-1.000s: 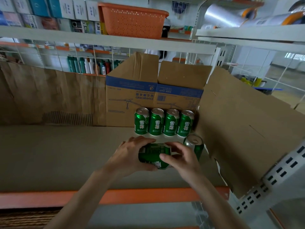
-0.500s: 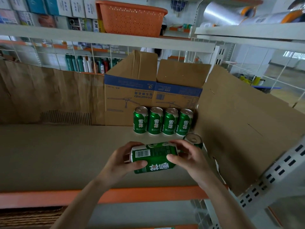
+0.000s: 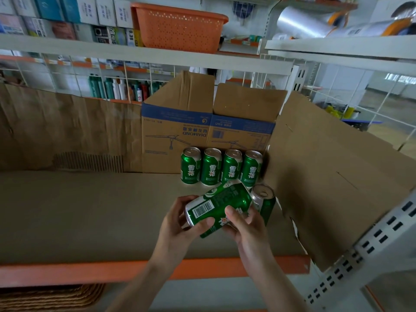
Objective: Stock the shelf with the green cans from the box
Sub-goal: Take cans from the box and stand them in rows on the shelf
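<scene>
Here, shelf (image 3: 90, 210): cardboard-lined, orange front edge.
box (image 3: 177, 136): open at the shelf's back, blue band, "DIAMOND" printed upside down.
row of four cans (image 3: 221, 167): upright against the box, green, white characters facing out.
held can (image 3: 220, 208): above the shelf front, on its side, long axis slanting near-left to far-right, barcode up.
lone can (image 3: 265, 201): upright, just right of it.
left hand (image 3: 177, 224): grips the barcode end.
right hand (image 3: 245, 226): grips the near side.
</scene>
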Motion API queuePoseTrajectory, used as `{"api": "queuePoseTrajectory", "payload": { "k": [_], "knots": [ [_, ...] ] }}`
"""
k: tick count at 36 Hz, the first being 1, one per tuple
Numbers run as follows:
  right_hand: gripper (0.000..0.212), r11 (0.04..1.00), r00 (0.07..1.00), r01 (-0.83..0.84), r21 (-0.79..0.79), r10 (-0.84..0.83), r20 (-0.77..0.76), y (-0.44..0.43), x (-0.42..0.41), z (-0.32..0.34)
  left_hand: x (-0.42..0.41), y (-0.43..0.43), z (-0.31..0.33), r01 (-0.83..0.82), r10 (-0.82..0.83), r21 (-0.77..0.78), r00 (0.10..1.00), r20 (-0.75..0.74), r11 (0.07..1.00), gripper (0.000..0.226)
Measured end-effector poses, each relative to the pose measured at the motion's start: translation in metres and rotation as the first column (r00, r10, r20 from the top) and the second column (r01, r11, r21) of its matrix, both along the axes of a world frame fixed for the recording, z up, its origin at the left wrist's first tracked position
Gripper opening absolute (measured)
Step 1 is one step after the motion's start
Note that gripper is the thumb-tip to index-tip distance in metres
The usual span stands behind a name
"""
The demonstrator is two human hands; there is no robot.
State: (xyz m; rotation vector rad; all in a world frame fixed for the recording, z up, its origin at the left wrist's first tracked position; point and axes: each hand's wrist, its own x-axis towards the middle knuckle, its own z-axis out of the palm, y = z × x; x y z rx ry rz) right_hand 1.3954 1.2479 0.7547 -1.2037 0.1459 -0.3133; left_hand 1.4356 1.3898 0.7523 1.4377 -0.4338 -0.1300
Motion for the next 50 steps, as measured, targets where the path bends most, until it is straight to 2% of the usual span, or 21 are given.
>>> {"api": "queuePoseTrajectory", "payload": {
  "k": [3,6,9,15,19,24,27,33,39,50],
  "knots": [
    [0.090,0.999,0.999,-0.001,-0.035,0.003,0.048,-0.004,0.001,0.002,-0.001,0.001,0.000,0.044,-0.044,0.023,0.999,-0.002,0.999,0.064],
    [0.072,0.996,0.996,0.003,-0.090,0.005,0.088,-0.010,0.002,0.002,-0.002,0.004,0.001,0.095,-0.096,0.071,0.995,0.010,0.993,0.062],
    [0.063,0.985,0.994,0.000,-0.173,0.019,0.104,-0.015,0.002,0.004,0.000,0.008,0.002,0.130,-0.134,0.131,0.991,0.023,0.983,0.061],
    [0.059,0.920,0.993,-0.071,-0.386,0.101,0.059,-0.024,0.000,0.015,0.001,0.010,0.010,0.192,-0.226,0.276,0.969,0.096,0.942,0.067],
    [0.060,0.894,0.991,-0.094,-0.439,0.126,0.046,-0.027,0.000,0.020,-0.002,0.009,0.012,0.192,-0.245,0.329,0.961,0.125,0.925,0.073],
    [0.061,0.906,0.987,-0.114,-0.407,0.151,0.060,-0.024,-0.002,0.020,-0.004,0.008,0.010,0.150,-0.198,0.294,0.970,0.141,0.944,0.074],
    [0.069,0.914,0.988,-0.112,-0.391,0.144,0.054,-0.022,-0.004,0.018,-0.004,0.007,0.008,0.136,-0.169,0.251,0.979,0.115,0.958,0.076],
    [0.088,0.954,0.987,-0.162,-0.252,0.162,-0.021,-0.016,-0.012,0.010,-0.003,0.005,0.004,0.119,-0.127,0.151,0.991,0.042,0.981,0.073],
    [0.062,0.954,0.980,-0.198,-0.224,0.199,-0.016,-0.009,-0.017,-0.004,-0.004,0.003,0.003,0.105,-0.108,0.102,0.994,0.030,0.989,0.069],
    [0.055,0.963,0.992,-0.114,-0.245,0.123,0.023,-0.006,-0.015,-0.004,0.000,0.006,0.004,0.195,-0.198,0.110,0.980,0.018,0.975,0.072]
  ]
}}
